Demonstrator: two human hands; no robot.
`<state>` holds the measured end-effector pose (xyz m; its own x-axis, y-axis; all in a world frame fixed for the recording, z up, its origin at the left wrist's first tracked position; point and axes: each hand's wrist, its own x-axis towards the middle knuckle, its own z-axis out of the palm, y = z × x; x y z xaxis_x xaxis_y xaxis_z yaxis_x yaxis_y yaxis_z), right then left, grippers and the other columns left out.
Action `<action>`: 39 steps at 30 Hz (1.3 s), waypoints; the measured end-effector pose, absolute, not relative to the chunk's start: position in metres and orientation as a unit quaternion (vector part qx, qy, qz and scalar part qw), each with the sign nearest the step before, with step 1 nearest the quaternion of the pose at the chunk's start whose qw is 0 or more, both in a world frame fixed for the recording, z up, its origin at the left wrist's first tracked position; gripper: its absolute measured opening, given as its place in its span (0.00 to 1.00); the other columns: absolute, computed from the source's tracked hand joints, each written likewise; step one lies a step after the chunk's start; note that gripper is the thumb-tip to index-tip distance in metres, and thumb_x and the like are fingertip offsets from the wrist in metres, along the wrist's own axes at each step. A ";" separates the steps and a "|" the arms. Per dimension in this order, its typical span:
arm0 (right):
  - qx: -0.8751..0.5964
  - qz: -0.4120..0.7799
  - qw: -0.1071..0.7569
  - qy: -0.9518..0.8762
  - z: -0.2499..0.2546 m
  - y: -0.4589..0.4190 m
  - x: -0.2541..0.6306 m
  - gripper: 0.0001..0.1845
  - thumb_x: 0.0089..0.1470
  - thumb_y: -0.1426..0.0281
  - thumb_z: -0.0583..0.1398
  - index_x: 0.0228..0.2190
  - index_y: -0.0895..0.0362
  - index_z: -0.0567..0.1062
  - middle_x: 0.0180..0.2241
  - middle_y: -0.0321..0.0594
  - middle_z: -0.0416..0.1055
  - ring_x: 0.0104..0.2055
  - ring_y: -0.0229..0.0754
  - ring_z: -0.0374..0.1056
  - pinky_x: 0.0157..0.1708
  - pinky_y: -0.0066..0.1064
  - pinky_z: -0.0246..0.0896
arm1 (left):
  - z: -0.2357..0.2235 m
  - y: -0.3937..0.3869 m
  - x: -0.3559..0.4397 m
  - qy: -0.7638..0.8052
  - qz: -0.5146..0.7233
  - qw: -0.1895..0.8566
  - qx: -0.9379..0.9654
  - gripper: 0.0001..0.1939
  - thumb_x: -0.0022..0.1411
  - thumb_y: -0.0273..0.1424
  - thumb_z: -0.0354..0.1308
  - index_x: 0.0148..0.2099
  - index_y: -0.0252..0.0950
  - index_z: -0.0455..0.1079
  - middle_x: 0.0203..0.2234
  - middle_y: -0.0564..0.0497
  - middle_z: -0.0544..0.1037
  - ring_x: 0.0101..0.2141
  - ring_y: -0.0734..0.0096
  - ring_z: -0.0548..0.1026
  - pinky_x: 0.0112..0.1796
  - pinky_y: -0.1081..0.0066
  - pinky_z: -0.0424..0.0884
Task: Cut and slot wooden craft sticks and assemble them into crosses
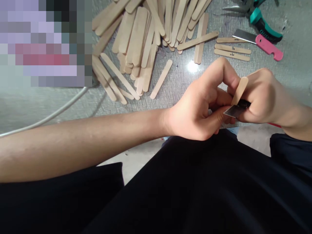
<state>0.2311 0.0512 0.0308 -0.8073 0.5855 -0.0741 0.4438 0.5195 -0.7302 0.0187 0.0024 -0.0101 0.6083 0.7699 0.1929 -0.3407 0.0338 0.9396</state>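
Right between the two hands, a wooden stick [240, 91] stands at a slant, its rounded end up and its lower part meeting a metal blade [231, 111]. The left hand [201, 104] grips the stick with curled fingers, the index bent down to its side and the thumb reaching in by the blade's tip. The right hand [262, 96] is closed around the blade's dark end — how its hidden fingers are set, I cannot tell.

Just beyond the hands on the grey table [180, 94] lie three sticks [232, 49], two with small dark notches in their edges. A pink-handled cutter [268, 47] lies beside them, its blade over the farthest one, with teal-and-black pliers [264, 24] behind. Leftward lie a loose stick [161, 79], then a large heap of sticks [140, 35] — and a pale cable [48, 115].
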 end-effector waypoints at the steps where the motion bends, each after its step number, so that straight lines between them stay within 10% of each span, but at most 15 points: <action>1: -0.289 0.389 0.101 -0.869 0.031 0.051 0.231 0.23 0.60 0.56 0.74 0.22 0.51 0.73 0.22 0.33 0.74 0.28 0.37 0.71 0.29 0.38 0.59 | -0.009 0.003 0.019 0.194 0.397 0.696 0.565 0.20 0.64 0.18 0.52 0.48 0.47 0.50 0.26 0.66 0.73 0.20 0.78 0.79 0.19 0.79 0.72; 10: -0.294 0.360 0.097 -0.880 0.033 0.052 0.230 0.24 0.62 0.57 0.72 0.22 0.53 0.71 0.21 0.31 0.71 0.23 0.31 0.62 0.26 0.36 0.52 | -0.007 0.007 0.020 0.203 0.393 0.695 0.566 0.20 0.62 0.20 0.55 0.46 0.47 0.50 0.23 0.67 0.69 0.19 0.79 0.72 0.20 0.76 0.64; 18: -0.321 0.333 0.061 -0.884 0.038 0.044 0.227 0.11 0.58 0.67 0.67 0.27 0.51 0.71 0.23 0.34 0.72 0.25 0.40 0.68 0.27 0.39 0.53 | -0.011 0.002 0.017 0.208 0.392 0.698 0.562 0.20 0.67 0.17 0.55 0.49 0.46 0.53 0.28 0.64 0.76 0.25 0.71 0.85 0.20 0.73 0.80; 26: -0.319 0.274 0.135 -0.897 0.049 0.061 0.247 0.17 0.57 0.73 0.67 0.29 0.49 0.63 0.23 0.28 0.65 0.23 0.35 0.53 0.29 0.39 0.54 | -0.026 0.009 0.014 0.303 0.440 0.624 0.571 0.20 0.70 0.43 0.75 0.50 0.41 0.69 0.33 0.55 0.81 0.23 0.67 0.86 0.21 0.71 0.85; 39: -0.408 0.313 0.179 -0.839 0.040 0.045 0.237 0.06 0.67 0.65 0.67 0.35 0.49 0.80 0.32 0.39 0.77 0.34 0.46 0.72 0.38 0.45 0.70 | -0.028 0.012 0.018 0.290 0.449 0.686 0.493 0.22 0.77 0.35 0.66 0.57 0.49 0.53 0.23 0.69 0.81 0.21 0.66 0.86 0.21 0.73 0.82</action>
